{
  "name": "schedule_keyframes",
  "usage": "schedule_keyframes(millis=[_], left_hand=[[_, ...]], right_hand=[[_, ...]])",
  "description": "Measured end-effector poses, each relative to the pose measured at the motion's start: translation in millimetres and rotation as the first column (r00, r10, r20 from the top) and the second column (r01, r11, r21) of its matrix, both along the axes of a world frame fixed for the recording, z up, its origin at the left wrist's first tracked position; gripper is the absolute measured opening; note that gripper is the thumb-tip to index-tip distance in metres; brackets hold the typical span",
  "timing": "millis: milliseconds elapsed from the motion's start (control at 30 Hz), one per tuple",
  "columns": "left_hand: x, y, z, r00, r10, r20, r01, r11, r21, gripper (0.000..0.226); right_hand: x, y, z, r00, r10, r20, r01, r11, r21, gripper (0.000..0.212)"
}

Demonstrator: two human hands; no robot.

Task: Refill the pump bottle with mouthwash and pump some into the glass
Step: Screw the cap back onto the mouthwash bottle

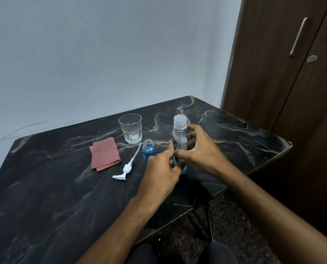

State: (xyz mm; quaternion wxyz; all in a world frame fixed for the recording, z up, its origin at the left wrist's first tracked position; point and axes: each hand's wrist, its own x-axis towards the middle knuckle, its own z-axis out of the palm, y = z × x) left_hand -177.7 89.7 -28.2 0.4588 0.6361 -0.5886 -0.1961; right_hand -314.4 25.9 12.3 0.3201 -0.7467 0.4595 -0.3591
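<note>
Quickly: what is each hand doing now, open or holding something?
Left hand: fingers on the lower mouthwash bottle; firm grip cannot be told.
Right hand: open, fingers spread beside that bottle.

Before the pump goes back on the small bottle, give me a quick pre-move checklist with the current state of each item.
1. Mouthwash bottle capped: ok, white cap is on.
2. Mouthwash bottle upright on the table: ok.
3. Small pump bottle open and upright: ok, neck is bare and blue liquid shows inside.
4. Pump head within reach: ok, lying on the table beside the pink cloth.
5. Hands free: cannot tell; left hand and right hand are around the mouthwash bottle, grip unclear.
6. Glass ready: ok, upright, apparently empty.
</note>
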Motion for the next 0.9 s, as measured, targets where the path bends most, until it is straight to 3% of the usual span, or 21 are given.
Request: schedule_keyframes(millis=[67, 167, 333, 900], left_hand=[[6.1, 7.6, -1.4, 0.999, 0.017, -0.045, -0.017, 1.0, 0.009, 0.069], [13.5, 21.5, -0.1, 0.986, -0.007, -0.167, -0.003, 0.998, -0.061, 0.052], [27.9, 40.8, 3.6, 0.987, 0.059, -0.15, -0.085, 0.982, -0.172, 0.024], [72.5, 39.7, -4.3, 0.949, 0.265, -0.168, -0.289, 0.947, -0.14, 0.02]], right_hand=[[3.9, -1.0, -2.1, 0.997, -0.081, -0.007, 0.08, 0.995, -0.052, 0.083], [5.8, -2.8, -3.3, 0.991, -0.13, -0.023, 0.126, 0.984, -0.126, 0.074], [4.8, -6.2, -3.0, 0.988, -0.157, -0.001, 0.154, 0.973, -0.172, 0.059], [-8.1, -44.8, 2.3, 0.969, -0.245, 0.018, 0.245, 0.96, -0.134, 0.059]])
